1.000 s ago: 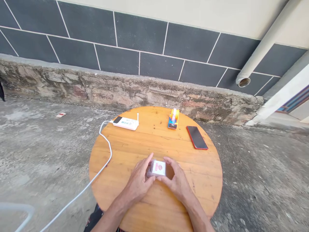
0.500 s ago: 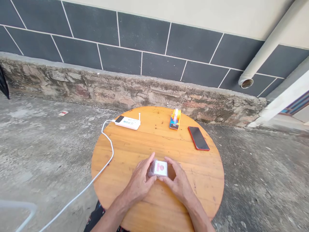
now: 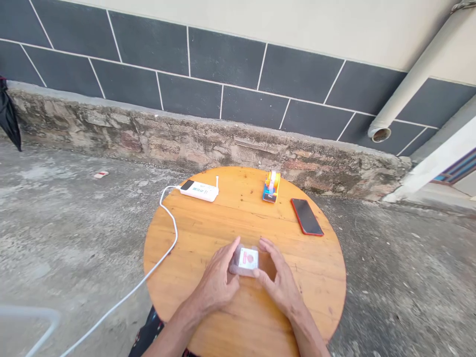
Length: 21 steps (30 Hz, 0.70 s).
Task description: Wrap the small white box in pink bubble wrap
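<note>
A small white box with a red print (image 3: 248, 258), wrapped in clear plastic, rests on the round wooden table (image 3: 208, 223) between my hands. On its left is my left hand (image 3: 219, 275), thumb and fingers spread, with the fingers close along the wrap's left side. My right hand (image 3: 277, 277) curves around the other side with its fingers apart. Its thumb tip is at the near right corner of the box, and a gap shows between palm and box. Whether the left fingers touch the wrap I cannot tell.
A white power strip (image 3: 201, 191) with a white cable (image 3: 173, 243) lies at the table's back left. A yellow and blue tape dispenser (image 3: 271, 187) stands at the back. Right of it lies a red-edged phone (image 3: 307, 216). Behind is a stone-based wall (image 3: 178, 141).
Both hands have loosened around the wrapped box: the left thumb has drawn off its near edge and the right hand has shifted slightly right. The view has tilted slightly.
</note>
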{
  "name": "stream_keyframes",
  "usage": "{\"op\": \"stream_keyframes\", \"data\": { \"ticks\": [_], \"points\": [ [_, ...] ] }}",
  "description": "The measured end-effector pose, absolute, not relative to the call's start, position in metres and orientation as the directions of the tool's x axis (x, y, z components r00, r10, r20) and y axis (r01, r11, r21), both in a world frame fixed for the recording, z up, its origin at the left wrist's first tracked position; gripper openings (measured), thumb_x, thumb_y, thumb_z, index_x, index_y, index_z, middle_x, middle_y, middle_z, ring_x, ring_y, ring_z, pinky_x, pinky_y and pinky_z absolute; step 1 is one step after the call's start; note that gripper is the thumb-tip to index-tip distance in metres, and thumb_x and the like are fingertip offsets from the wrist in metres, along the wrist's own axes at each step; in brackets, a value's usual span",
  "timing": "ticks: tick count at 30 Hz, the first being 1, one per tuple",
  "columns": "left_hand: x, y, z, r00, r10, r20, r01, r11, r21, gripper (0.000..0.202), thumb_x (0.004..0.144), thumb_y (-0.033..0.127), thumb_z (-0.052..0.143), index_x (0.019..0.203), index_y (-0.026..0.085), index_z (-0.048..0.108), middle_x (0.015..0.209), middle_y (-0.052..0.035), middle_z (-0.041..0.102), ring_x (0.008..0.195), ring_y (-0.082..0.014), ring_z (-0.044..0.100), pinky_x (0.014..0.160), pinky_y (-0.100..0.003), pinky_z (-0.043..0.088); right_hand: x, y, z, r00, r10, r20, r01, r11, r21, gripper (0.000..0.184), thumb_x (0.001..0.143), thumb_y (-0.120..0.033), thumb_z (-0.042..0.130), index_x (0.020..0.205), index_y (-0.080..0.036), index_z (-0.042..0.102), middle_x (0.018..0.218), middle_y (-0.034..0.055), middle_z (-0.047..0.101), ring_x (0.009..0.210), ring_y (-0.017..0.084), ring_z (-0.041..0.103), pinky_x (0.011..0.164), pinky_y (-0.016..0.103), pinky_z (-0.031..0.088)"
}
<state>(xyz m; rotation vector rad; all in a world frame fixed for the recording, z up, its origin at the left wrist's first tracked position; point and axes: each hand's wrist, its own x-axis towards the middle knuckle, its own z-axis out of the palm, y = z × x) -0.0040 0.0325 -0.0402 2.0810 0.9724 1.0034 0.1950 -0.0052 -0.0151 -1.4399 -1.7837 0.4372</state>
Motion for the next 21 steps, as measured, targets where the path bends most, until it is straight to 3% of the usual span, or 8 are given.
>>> {"op": "stream_keyframes", "data": {
  "ticks": [3, 6, 11, 17, 21],
  "points": [
    [-0.004, 0.033, -0.041, 0.428, 0.826, 0.368, 0.353, -0.527, 0.773, 0.081, 0.072, 0.004, 0.049, 0.147, 0.023, 0.023, 0.144, -0.0096, 0.044, 0.131, -0.0245, 0.043, 0.109, -0.046, 0.036, 0.197, -0.006, -0.009, 0.018, 0.916, 0.401, 0.617, 0.305, -0.725, 0.036, 0.088, -0.037, 0.056, 0.122, -0.024, 0.055, 0.127, 0.0097, 0.056, 0.123, 0.025, 0.049, 0.103, 0.043, 0.041],
    [-0.004, 0.033, -0.040, 0.425, 0.827, 0.368, 0.346, -0.524, 0.778, 0.079, 0.074, 0.004, 0.048, 0.147, 0.023, 0.023, 0.144, -0.0092, 0.043, 0.130, -0.0236, 0.043, 0.109, -0.045, 0.037, 0.198, -0.005, -0.002, -0.030, 0.903, 0.428, 0.653, 0.342, -0.676, 0.022, 0.089, -0.031, 0.055, 0.110, -0.025, 0.062, 0.117, 0.0077, 0.060, 0.111, 0.023, 0.056, 0.095, 0.040, 0.046],
    [-0.004, 0.034, -0.040, 0.430, 0.819, 0.380, 0.333, -0.535, 0.777, 0.080, 0.075, 0.004, 0.048, 0.147, 0.025, 0.021, 0.143, -0.0084, 0.044, 0.129, -0.0233, 0.044, 0.108, -0.045, 0.037, 0.195, 0.000, 0.010, -0.177, 0.854, 0.489, 0.770, 0.429, -0.472, 0.020, 0.086, -0.022, 0.057, 0.104, -0.025, 0.065, 0.114, 0.0084, 0.058, 0.104, 0.024, 0.057, 0.087, 0.041, 0.046],
    [-0.004, 0.035, -0.045, 0.437, 0.806, 0.400, 0.324, -0.556, 0.766, 0.081, 0.075, 0.003, 0.048, 0.147, 0.027, 0.019, 0.140, -0.0074, 0.046, 0.126, -0.0219, 0.045, 0.106, -0.043, 0.038, 0.181, 0.006, 0.025, -0.305, 0.836, 0.457, 0.863, 0.445, -0.240, 0.015, 0.085, -0.018, 0.057, 0.093, -0.024, 0.068, 0.114, 0.0096, 0.059, 0.101, 0.026, 0.054, 0.082, 0.043, 0.043],
    [-0.005, 0.034, -0.046, 0.442, 0.802, 0.402, 0.318, -0.559, 0.765, 0.081, 0.076, 0.003, 0.047, 0.147, 0.027, 0.016, 0.137, -0.0073, 0.048, 0.124, -0.0218, 0.046, 0.104, -0.043, 0.039, 0.175, 0.008, 0.030, -0.332, 0.777, 0.535, 0.863, 0.479, -0.161, 0.017, 0.087, -0.013, 0.052, 0.084, -0.021, 0.067, 0.112, 0.0092, 0.062, 0.094, 0.025, 0.053, 0.080, 0.042, 0.040]
  ]
}}
